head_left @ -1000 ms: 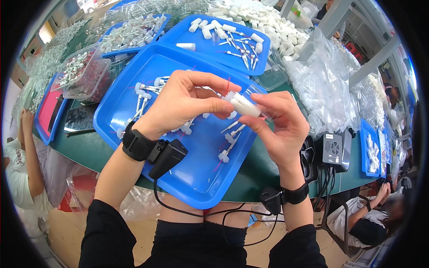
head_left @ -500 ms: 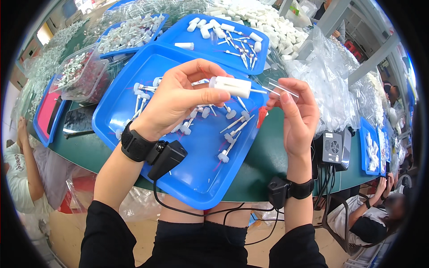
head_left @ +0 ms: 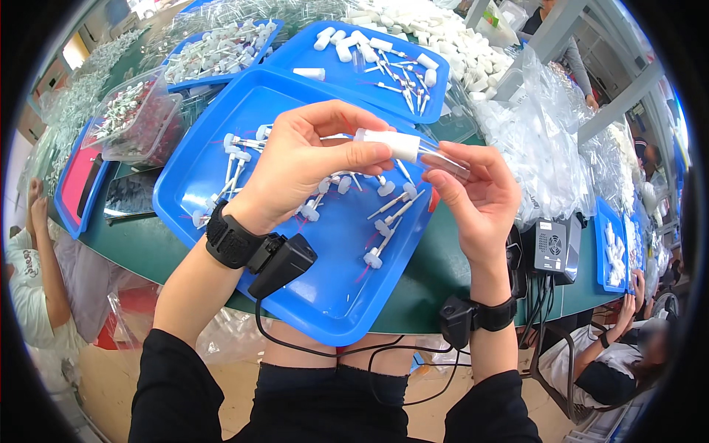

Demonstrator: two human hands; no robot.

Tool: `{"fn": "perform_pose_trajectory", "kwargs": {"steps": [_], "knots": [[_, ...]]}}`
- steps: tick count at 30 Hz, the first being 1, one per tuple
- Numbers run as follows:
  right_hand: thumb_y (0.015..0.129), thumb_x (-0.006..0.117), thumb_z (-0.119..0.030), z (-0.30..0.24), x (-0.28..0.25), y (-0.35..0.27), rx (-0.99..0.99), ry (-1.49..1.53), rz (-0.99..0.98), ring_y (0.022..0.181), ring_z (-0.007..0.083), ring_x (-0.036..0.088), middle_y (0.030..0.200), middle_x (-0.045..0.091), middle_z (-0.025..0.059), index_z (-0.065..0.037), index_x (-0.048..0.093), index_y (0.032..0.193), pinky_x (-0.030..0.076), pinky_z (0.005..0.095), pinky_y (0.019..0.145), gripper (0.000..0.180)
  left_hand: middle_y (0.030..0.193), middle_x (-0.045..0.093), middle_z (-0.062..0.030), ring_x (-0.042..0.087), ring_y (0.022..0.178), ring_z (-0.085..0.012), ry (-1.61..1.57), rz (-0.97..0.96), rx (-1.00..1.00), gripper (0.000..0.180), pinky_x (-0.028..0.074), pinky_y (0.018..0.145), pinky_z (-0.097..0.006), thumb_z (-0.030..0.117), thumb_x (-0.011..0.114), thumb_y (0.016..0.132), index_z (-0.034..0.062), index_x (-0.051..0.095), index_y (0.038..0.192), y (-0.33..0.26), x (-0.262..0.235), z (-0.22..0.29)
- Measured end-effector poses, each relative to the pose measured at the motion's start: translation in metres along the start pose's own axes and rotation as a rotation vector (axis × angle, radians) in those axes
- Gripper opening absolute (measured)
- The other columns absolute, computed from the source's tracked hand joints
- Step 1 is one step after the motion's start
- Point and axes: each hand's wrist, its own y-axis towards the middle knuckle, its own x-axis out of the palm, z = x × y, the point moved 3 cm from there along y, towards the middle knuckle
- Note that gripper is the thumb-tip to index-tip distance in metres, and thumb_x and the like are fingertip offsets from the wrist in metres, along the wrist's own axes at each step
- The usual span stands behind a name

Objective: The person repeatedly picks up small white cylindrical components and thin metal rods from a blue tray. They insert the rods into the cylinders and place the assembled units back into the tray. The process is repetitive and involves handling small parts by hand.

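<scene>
Above the big blue tray, my left hand pinches a white plastic cylinder between thumb and fingers. The cylinder lies nearly level, its right end facing my other hand. My right hand grips a clear tube by its outer part. The tube's inner end meets the cylinder and appears to surround the thin stem that sticks out there. Several white stemmed parts with pale round caps lie in the tray below. A small red piece shows beside the tray's right rim, under my right hand.
Behind stands a second blue tray with white cylinders and thin stems. White cylinders are heaped beyond it. Clear boxes of small parts stand left; plastic bags and a black device are right. Cables hang from my wrist units. Other people sit at both sides.
The clear tube has moved left over the cylinder's stem, up to the cylinder's end. My two hands are closer together, and the cylinder has shifted slightly right.
</scene>
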Motion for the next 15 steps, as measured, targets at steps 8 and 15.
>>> {"fn": "perform_pose_trajectory", "kwargs": {"steps": [8,15], "knots": [[0.076,0.065,0.003,-0.0024,0.0065,-0.0043,0.009,-0.034,-0.001,0.083,0.0142,0.062,0.092,0.064,0.011,0.004,0.058,0.1,0.049,0.0227,0.07,0.025,0.083,0.064,-0.0129,0.063,0.069,-0.0149,0.142,-0.073,-0.134,0.021,0.052,0.062,-0.025,0.005,0.065,0.079,-0.0044,0.061,0.097,-0.002,-0.0025,0.007],[0.075,0.067,0.002,0.0051,0.0027,-0.0021,-0.013,-0.121,0.044,0.083,0.0131,0.062,0.092,0.064,0.0094,0.003,0.06,0.097,0.047,0.0216,0.07,0.023,0.093,0.063,-0.0139,0.063,0.075,-0.0157,0.109,-0.009,-0.052,0.02,0.053,0.066,-0.025,0.003,0.064,0.079,-0.0044,0.061,0.098,0.0018,-0.0003,0.0006]]}}
